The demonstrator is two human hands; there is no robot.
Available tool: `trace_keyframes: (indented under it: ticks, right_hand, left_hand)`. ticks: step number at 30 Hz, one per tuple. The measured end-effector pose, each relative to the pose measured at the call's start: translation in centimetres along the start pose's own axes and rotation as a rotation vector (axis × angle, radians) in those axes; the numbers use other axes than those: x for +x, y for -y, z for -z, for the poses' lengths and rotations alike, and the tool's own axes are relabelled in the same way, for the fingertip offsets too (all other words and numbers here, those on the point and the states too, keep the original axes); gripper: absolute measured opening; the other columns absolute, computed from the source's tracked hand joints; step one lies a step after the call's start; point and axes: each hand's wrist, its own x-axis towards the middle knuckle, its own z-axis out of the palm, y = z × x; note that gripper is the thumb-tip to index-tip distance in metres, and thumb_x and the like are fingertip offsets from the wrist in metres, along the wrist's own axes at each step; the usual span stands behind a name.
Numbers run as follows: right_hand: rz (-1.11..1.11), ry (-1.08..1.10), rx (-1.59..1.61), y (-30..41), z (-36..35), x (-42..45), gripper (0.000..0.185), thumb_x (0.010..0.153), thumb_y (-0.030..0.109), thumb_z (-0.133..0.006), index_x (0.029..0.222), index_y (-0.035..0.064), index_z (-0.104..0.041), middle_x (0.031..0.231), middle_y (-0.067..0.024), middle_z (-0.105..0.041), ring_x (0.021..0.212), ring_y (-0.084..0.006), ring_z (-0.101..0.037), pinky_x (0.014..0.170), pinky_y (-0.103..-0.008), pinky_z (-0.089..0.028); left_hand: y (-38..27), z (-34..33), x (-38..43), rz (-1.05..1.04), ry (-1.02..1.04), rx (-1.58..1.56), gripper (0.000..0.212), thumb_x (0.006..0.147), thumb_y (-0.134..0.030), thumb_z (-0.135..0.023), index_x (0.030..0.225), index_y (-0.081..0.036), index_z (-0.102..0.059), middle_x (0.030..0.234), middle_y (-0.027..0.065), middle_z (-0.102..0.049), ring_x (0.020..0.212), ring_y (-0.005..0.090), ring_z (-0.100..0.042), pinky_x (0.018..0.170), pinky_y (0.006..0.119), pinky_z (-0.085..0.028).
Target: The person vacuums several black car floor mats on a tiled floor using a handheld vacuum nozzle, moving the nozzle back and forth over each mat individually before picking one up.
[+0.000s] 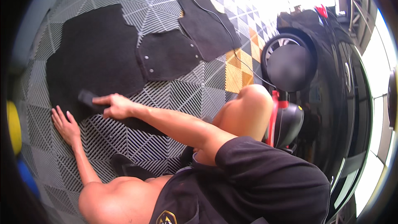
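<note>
A large black carpet car mat (93, 53) lies flat on the floor in front of me. My left hand (66, 126) rests with spread fingers at its near left edge. In my right hand (116, 106) is a black tool (87, 98), blurred, which looks like a vacuum nozzle. Its head is over the mat's near part, and my index finger points along it. A black length (144, 126), possibly a hose, shows below my right forearm. Touching the large mat on its right is a smaller mat (169, 54) with several metal studs. Another black mat (206, 26) lies beyond that one.
Ribbed grey and yellow tiles (239, 68) cover the floor. A thin cable (217, 17) crosses the far mat towards a red and black machine (284, 124), possibly a vacuum. The black car (335, 77) stands right, its wheel (270, 48) partly blurred. Yellow (13, 127) and blue objects (28, 177) edge the left.
</note>
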Motion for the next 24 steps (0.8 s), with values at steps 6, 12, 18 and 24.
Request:
trace_keyframes:
  ticks: [6, 12, 18, 24]
  right_hand:
    - [-0.323, -0.474, 0.33, -4.3, 1.9, -1.7, 0.087, 0.086, 0.013, -0.084, 0.169, 0.0154, -0.058, 0.16, -0.0203, -0.068, 0.144, -0.024, -0.067, 0.123, -0.0358, -0.049]
    - [-0.176, -0.457, 0.338, -0.5, -1.2, 2.7, 0.076, 0.087, 0.006, -0.081, 0.162, 0.009, -0.065, 0.159, -0.0222, -0.069, 0.139, -0.0247, -0.071, 0.12, -0.0359, -0.052]
    - [-0.221, -0.44, 0.106, -3.7, -1.4, 0.6, 0.08, 0.089, 0.023, -0.078, 0.166, 0.0097, -0.06, 0.148, -0.0291, -0.074, 0.135, -0.0339, -0.074, 0.118, -0.0397, -0.053]
    - [-0.112, -0.059, -0.17, 2.5, -10.5, -2.9, 0.085, 0.095, 0.021, -0.076, 0.175, 0.0241, -0.048, 0.151, -0.0277, -0.071, 0.134, -0.0421, -0.073, 0.121, -0.0507, -0.053]
  left_hand:
    - [-2.7, 2.9, -0.1, -0.046, 0.04, 0.002, 0.058, 0.114, -0.035, -0.061, 0.163, -0.005, -0.059, 0.168, 0.0267, -0.056, 0.156, 0.0478, -0.051, 0.131, 0.059, -0.038]
    - [0.9, 4.0, 2.2, 0.016, 0.025, -0.032, 0.066, 0.112, -0.04, -0.061, 0.168, -0.006, -0.055, 0.176, 0.0262, -0.048, 0.16, 0.0503, -0.045, 0.132, 0.062, -0.036]
    - [0.2, 4.5, 0.4, 0.137, 0.139, -0.251, 0.07, 0.112, -0.046, -0.063, 0.171, -0.009, -0.052, 0.181, 0.0231, -0.041, 0.167, 0.0448, -0.037, 0.138, 0.057, -0.03]
    - [-1.7, 4.0, 0.4, 0.105, 0.142, -0.082, 0.07, 0.116, -0.045, -0.055, 0.176, -0.012, -0.043, 0.185, 0.0222, -0.033, 0.17, 0.0445, -0.032, 0.139, 0.057, -0.027]
